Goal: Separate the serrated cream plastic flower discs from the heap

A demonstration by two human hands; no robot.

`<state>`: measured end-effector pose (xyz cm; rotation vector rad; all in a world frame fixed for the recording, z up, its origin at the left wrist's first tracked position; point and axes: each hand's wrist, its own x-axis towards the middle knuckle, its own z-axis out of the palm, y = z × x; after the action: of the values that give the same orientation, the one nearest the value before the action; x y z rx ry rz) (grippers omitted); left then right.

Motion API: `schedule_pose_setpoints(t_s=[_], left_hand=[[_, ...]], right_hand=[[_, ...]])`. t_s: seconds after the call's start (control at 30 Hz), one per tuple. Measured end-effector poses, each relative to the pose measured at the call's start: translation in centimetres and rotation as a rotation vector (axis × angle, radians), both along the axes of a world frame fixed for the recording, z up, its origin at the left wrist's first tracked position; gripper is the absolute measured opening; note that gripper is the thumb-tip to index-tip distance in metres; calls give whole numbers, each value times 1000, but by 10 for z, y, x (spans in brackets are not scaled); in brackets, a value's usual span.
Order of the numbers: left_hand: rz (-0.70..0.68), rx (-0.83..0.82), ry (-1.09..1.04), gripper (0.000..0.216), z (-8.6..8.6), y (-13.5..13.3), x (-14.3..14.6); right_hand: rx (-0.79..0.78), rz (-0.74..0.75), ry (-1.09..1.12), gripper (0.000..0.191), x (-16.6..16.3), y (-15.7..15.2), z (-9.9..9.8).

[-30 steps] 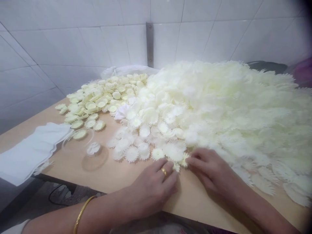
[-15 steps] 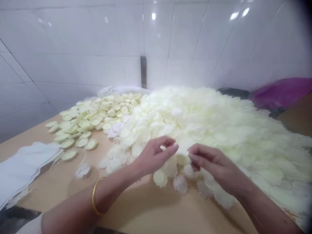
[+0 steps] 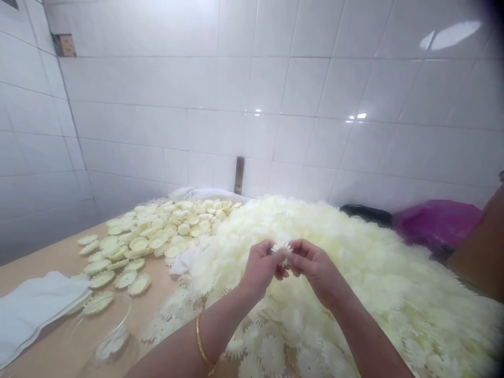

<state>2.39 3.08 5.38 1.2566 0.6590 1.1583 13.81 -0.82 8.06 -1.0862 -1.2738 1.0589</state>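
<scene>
Raised above the table, my left hand point(image 3: 260, 268) and my right hand point(image 3: 313, 268) meet fingertip to fingertip and pinch one small white fringed flower piece point(image 3: 282, 248) between them. A gold bangle sits on my left wrist. Beneath the hands spreads a large heap of pale white fringed flower pieces point(image 3: 354, 262). Left of the heap lies a flatter spread of yellowish round flower pieces point(image 3: 157, 236).
A wooden table point(image 3: 39, 252) carries everything. A white folded cloth point(image 3: 35, 307) lies at the left front edge, with a clear glass bowl point(image 3: 104, 336) beside it. A magenta bag point(image 3: 437, 220) and a dark object sit behind the heap. White tiled walls close the corner.
Both hands rose from the table edge, lifting one flower piece up and bringing their fingertips together on it. The camera tilted upward, showing more wall.
</scene>
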Motion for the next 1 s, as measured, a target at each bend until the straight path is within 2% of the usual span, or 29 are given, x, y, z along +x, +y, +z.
schedule_pose_setpoints(t_s=[0.13, 0.33, 0.43, 0.53, 0.63, 0.7, 0.77, 0.87, 0.93, 1.0], left_hand=[[20, 23, -10, 29, -1, 5, 4], [-10, -111, -32, 43, -11, 13, 8], [-79, -114, -29, 46, -10, 15, 8], [-72, -151, -31, 45, -8, 14, 7], [-56, -244, -50, 41, -5, 13, 6], [-111, -303, -108, 39, -3, 12, 6], [-169, -322, -190, 35, -1, 12, 6], [-200, -337, -264, 23, 3, 12, 5], [-195, -384, -259, 18, 3, 13, 5], [-188, -444, -246, 20, 2, 14, 5]], right_hand=[[21, 59, 86, 35, 6, 14, -7], [40, 122, -87, 40, 10, 18, -11], [28, 66, -151, 38, 11, 19, -9], [51, 16, -196, 31, 12, 20, -7], [208, -135, -350, 21, 11, 19, -7], [371, -253, -532, 11, 8, 18, -8], [483, -255, -724, 9, 5, 17, -9], [465, -129, -834, 17, 5, 15, -8], [415, -154, -778, 16, 8, 13, -5], [375, -246, -716, 15, 13, 12, -1]])
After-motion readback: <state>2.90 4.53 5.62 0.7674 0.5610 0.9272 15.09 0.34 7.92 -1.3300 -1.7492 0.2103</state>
